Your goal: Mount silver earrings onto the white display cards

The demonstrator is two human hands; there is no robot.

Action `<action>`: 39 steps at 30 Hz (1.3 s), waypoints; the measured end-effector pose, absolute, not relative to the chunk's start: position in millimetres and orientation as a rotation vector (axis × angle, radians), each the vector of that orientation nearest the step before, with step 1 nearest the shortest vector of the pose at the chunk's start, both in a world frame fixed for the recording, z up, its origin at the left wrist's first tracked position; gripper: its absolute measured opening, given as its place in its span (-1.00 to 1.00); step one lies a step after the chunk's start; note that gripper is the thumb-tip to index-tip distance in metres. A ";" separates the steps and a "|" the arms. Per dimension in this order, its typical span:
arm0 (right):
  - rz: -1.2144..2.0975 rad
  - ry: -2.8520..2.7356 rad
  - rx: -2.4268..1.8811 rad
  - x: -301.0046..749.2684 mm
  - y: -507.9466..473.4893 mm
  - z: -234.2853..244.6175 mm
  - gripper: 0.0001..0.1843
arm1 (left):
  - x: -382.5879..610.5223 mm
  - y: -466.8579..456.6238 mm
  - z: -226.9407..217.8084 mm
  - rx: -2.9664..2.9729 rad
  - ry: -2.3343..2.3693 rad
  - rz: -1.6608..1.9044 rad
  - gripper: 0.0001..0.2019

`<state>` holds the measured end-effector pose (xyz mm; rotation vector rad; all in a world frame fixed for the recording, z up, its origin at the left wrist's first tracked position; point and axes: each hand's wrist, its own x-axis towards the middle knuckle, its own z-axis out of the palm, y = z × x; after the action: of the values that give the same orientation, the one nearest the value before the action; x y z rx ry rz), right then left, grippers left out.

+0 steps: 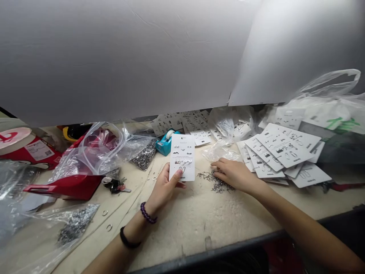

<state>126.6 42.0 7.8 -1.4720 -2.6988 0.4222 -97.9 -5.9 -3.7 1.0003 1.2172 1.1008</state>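
My left hand (164, 187) holds a white earring card (183, 156) upright by its lower left corner, thumb on the front. Several small silver earrings are fixed on the card. My right hand (234, 174) rests palm down on the table, fingers curled over a small heap of loose silver earring pieces (216, 183) just right of the card. Whether the fingertips pinch a piece is hidden.
A stack of filled white cards (285, 152) lies at the right, more cards (182, 122) at the back. A teal tape dispenser (166, 145), clear bags of metal parts (74, 224), a red box (68, 185), keys (116, 185) and loose rings lie to the left. A white board (128, 57) hangs overhead.
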 end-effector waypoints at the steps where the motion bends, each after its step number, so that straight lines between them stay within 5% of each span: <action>1: 0.372 -2.753 -1.483 122.6 43.2 7.9 -0.72 | -97.7 -6.1 -3.9 1.004 1.234 1.121 -0.58; 29: 0.560 -2.754 -1.480 116.0 47.6 35.4 -0.88 | -100.5 -5.9 -4.3 1.012 1.293 1.143 -0.63; 34: 0.515 -2.729 -1.522 108.3 46.4 35.1 -0.84 | -97.5 -7.7 -7.8 1.045 1.273 1.157 -0.66; 39: 1.136 -2.131 -1.334 79.8 28.3 17.9 -0.43 | -90.8 -13.7 -9.7 1.064 1.169 1.128 -0.70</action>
<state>79.8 28.3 17.9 -1.3344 -2.1315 1.1360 -90.8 -13.7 -9.7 1.0642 1.1688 1.1283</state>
